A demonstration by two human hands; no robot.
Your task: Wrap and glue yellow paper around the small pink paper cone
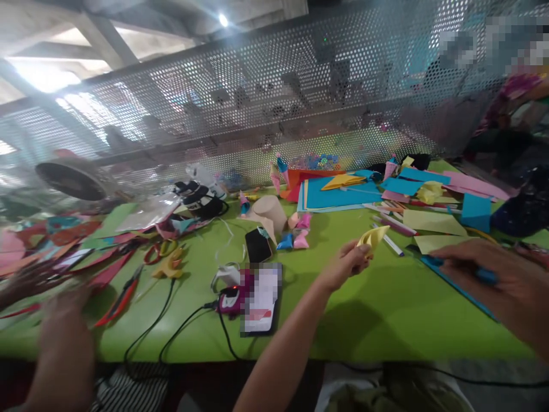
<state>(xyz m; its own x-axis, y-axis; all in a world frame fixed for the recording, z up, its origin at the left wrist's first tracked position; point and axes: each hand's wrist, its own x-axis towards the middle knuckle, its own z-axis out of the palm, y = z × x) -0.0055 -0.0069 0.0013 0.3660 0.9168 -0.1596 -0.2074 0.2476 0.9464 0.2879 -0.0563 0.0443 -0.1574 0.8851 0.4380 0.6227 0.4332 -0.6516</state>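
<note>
My left hand is closed on a folded piece of yellow paper, its pointed end turned up and to the right. My right hand is to the right, low over the table, blurred by motion. Its fingers are curled about something blue that they mostly hide, so I cannot tell its kind. Below that hand a long, thin blue strip lies at a slant on the green table. Pale yellow paper pieces and a marker lie just beyond the hands.
A phone, a purple device with cables and a dark phone lie to the left. Further left are red-handled pliers, scissors and another person's hand. Coloured sheets lie before a perforated metal screen.
</note>
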